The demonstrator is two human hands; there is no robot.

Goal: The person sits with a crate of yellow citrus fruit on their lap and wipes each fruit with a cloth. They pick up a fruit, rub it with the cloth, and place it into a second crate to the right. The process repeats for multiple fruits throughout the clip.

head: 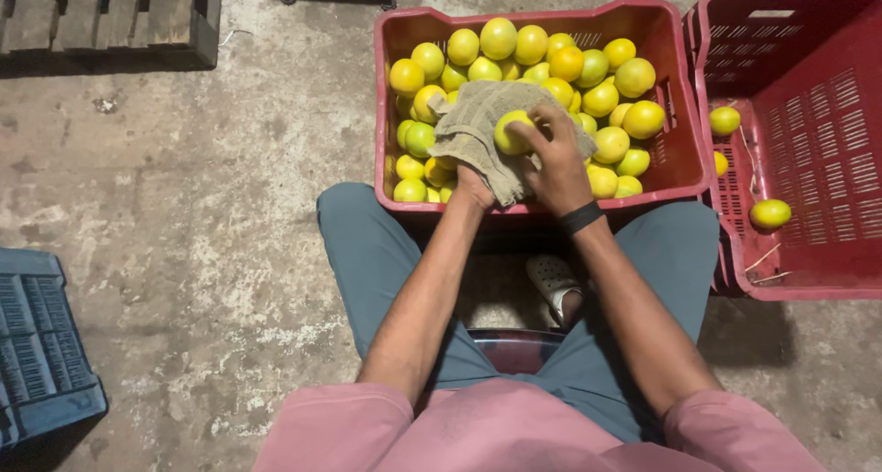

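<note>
A red crate point(390, 86) in front of my knees holds several yellow-green citrus fruits. A grey-brown cloth point(469, 123) lies over the fruit, and my left hand point(475, 185) is under it, mostly hidden, gripping the cloth. One fruit point(511, 132) rests in the cloth. My right hand point(554, 155) closes its fingers around that fruit from the right. A black band sits on my right wrist.
A second red crate point(808, 159) stands to the right, with three fruits lying in it. A dark blue crate point(41, 352) sits at the left edge. A wooden pallet point(110, 17) lies at the top left on the concrete floor.
</note>
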